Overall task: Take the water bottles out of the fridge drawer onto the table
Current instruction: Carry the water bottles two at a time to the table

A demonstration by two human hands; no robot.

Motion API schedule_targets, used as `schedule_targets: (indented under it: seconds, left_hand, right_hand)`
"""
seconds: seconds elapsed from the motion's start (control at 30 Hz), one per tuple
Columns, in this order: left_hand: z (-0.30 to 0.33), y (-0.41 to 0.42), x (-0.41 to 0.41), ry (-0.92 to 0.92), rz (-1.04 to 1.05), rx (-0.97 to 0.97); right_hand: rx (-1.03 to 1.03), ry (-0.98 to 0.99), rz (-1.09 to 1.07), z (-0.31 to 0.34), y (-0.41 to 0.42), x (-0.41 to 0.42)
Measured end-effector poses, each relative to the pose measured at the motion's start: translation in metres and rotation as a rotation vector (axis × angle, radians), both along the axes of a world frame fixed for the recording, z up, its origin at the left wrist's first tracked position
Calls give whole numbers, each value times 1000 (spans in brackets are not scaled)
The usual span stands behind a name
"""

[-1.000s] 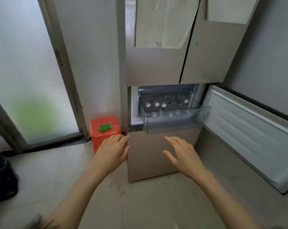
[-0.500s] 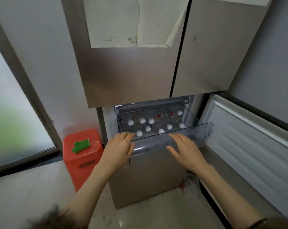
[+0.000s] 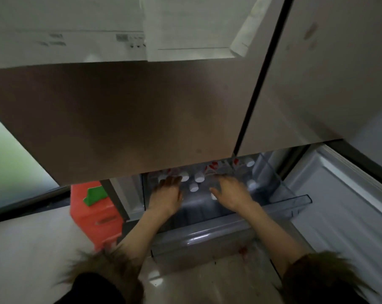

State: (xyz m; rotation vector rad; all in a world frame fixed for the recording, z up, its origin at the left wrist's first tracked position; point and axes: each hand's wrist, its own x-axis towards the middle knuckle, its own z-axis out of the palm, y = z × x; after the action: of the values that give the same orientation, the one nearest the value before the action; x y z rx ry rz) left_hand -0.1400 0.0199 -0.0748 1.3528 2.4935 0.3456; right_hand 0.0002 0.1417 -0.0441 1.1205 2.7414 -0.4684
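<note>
The clear plastic fridge drawer [image 3: 299,199] is pulled out below the closed upper fridge doors. Several water bottles with white caps [image 3: 199,177] and red labels stand inside it; the rear ones are partly hidden by the door edge. My left hand [image 3: 167,193] reaches into the drawer's left side, its fingertips at the caps there. My right hand [image 3: 230,194] reaches into the middle with fingers spread over the bottles. Neither hand plainly grips a bottle; the frame is blurred.
The lower fridge door [image 3: 350,205] stands open to the right. An orange box [image 3: 93,213] with a green piece on top sits on the floor left of the fridge. Papers hang on the upper fridge door [image 3: 124,110]. Furry sleeve cuffs show at the bottom.
I have moved closer and lower. Both hands went from the drawer's front rim forward into the drawer, over the bottle caps.
</note>
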Motion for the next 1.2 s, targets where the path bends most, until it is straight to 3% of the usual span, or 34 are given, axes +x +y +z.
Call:
schedule_targets:
  seconds: [0.13,0.4,0.57,0.8,1.0,1.2]
  left_hand:
    - [-27,25,-5,-14,71,-19]
    - [-54,55,-1,31,138,97]
    - [-58,55,-3,-41,138,96]
    - [-52,56,-1,-136,204,125]
    - [-41,85,13,-495,576,314]
    - [-36,74,20,-352,568,226]
  right_hand:
    - [-172,-58,3,-24,35,-27]
    - [-500,140,-173,-62,52,-61]
    - [-1000,417,-457,-59,47,-61]
    - [-1027,438,-488,-47,42,-45]
    - [-971,344,-480,-43,45,-27]
    - [-905,333,-497,-36,42,-20]
